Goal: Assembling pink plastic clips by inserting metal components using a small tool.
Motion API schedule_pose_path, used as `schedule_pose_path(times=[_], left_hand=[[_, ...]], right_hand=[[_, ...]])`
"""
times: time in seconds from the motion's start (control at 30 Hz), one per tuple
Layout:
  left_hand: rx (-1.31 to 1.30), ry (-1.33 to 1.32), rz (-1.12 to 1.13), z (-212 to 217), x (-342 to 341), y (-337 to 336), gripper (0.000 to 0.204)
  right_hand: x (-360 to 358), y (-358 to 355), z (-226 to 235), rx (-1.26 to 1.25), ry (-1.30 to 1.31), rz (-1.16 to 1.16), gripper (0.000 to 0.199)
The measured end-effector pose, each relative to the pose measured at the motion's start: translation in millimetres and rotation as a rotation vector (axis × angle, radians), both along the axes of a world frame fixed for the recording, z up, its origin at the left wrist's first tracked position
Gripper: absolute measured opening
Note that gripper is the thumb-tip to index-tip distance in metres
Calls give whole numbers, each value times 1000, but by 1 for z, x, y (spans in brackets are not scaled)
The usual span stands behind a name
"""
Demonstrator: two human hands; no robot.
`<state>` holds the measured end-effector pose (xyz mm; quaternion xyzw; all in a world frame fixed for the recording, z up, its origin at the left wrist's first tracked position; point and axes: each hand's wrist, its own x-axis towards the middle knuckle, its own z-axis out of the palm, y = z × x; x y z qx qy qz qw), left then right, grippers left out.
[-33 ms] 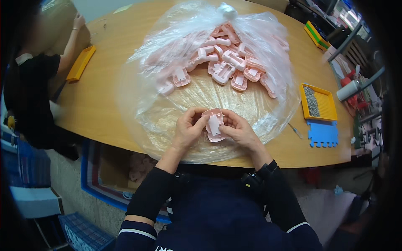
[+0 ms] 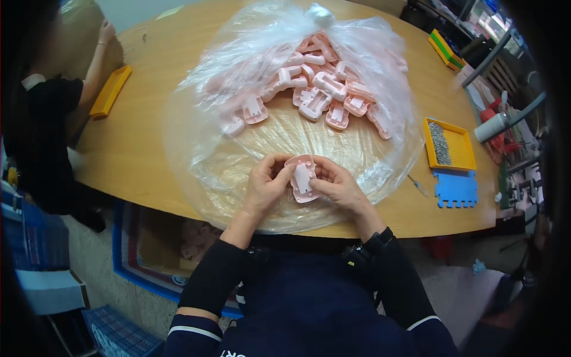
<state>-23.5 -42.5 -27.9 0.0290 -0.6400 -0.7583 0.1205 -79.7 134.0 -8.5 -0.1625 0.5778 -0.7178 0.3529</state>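
Between my two hands I hold a pink plastic housing shell (image 2: pixel 303 178), its inner side with a white rectangular part and small posts facing up. My left hand (image 2: pixel 266 183) grips its left edge, the thumb pressed on the inside. My right hand (image 2: pixel 339 185) grips the right edge, the thumb low on the shell. Beneath them spreads a clear plastic bag (image 2: pixel 238 172), opened out over the table. Farther back in the bag lies a heap of similar pink shells (image 2: pixel 329 85), some face up and some turned over.
On the right stands a yellow tray (image 2: pixel 461 146) of small metal screws, with a blue foam mat (image 2: pixel 457 189) and a screwdriver (image 2: pixel 418 185) close by. Another yellow tray (image 2: pixel 110 91) lies at left beside a co-worker (image 2: pixel 44 119). Below the table edge sits a blue crate (image 2: pixel 122 250).
The view has shifted very slightly, so the table things sit a little farther left. My hands keep the same grip on the shell.
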Motion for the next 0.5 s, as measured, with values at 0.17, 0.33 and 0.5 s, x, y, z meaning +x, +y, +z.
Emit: schedule_pose_path(times=[0.17, 0.33, 0.5], left_hand=[[-37, -33, 12, -1, -1, -2, 15], [66, -29, -36, 3, 6, -8, 18], [222, -25, -81, 35, 18, -33, 25]], right_hand=[[3, 0, -5, 49, -41, -21, 50], [25, -13, 19, 168, 196, -111, 47], [52, -38, 64, 226, 738, -291, 47]])
